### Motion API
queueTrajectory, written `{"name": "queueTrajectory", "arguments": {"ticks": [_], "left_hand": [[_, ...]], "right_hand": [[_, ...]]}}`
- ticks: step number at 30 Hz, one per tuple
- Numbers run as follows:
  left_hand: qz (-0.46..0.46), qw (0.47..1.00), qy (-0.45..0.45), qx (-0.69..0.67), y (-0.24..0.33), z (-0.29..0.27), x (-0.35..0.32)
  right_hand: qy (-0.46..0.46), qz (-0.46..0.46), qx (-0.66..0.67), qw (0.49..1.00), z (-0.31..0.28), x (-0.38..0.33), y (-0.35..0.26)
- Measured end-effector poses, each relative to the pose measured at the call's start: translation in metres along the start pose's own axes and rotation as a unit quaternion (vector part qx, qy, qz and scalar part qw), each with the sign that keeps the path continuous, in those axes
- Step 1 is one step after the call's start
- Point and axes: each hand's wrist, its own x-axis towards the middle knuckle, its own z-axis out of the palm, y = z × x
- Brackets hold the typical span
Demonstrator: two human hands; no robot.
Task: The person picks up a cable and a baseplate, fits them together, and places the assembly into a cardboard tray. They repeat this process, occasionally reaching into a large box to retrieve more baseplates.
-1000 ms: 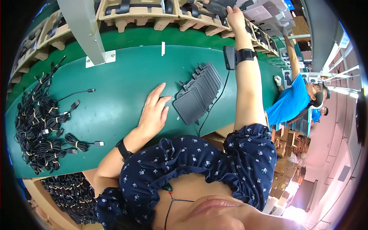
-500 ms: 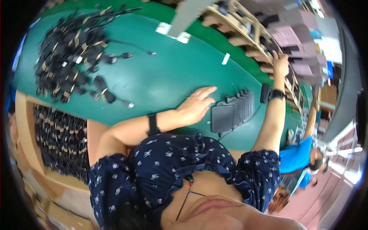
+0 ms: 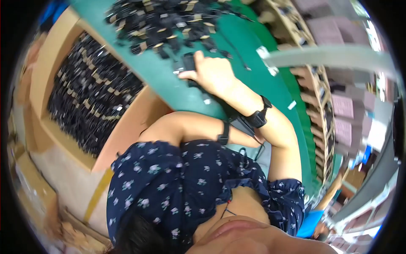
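Note:
My right hand (image 3: 211, 74), with a black watch on its wrist, reaches across my body to the near edge of a heap of bundled black cables (image 3: 169, 21) on the green table (image 3: 165, 82). Its fingers are closed on a black adapter block (image 3: 188, 62) at the heap's edge. My left forearm (image 3: 190, 127), with a black wristband, lies along the table edge. My left hand is hidden under my right forearm, next to a dark stack of flat black units (image 3: 243, 126).
A large cardboard box (image 3: 139, 106) filled with bundled black cables (image 3: 84, 93) stands to my left below the table. Wooden racks (image 3: 315, 97) with cartons line the table's far side behind a grey post (image 3: 330, 57). A person in blue (image 3: 311, 222) is at lower right.
My head has swung left. My right hand came down from the rack and crossed over to the cable heap, closing on an adapter. My left hand went out of sight under the right arm.

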Motion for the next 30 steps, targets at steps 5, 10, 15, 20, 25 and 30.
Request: {"name": "queueTrajectory", "arguments": {"ticks": [5, 10, 15, 20, 25, 30], "left_hand": [[-0.13, 0.978, -0.012, -0.161, 0.017, -0.02, -0.004], [-0.226, 0.938, -0.029, -0.26, 0.032, -0.03, 0.0], [-0.06, 0.997, -0.043, 0.021, 0.004, 0.005, 0.009], [-0.032, 0.998, -0.035, -0.031, -0.003, -0.006, 0.015], [0.143, 0.947, 0.266, 0.11, 0.028, -0.059, 0.046], [-0.118, 0.988, 0.063, 0.074, -0.026, -0.067, 0.043]], "right_hand": [[-0.029, -0.017, 0.009, 0.999, -0.01, 0.005, 0.005], [-0.024, -0.049, -0.001, 0.999, -0.036, -0.037, 0.045], [-0.101, 0.152, 0.085, 0.979, -0.065, -0.109, 0.077], [0.052, 0.293, 0.141, 0.944, -0.089, -0.182, 0.108], [0.113, 0.262, 0.0, 0.958, -0.108, -0.237, 0.109], [0.172, 0.301, 0.31, 0.885, -0.103, -0.256, 0.102]]}}
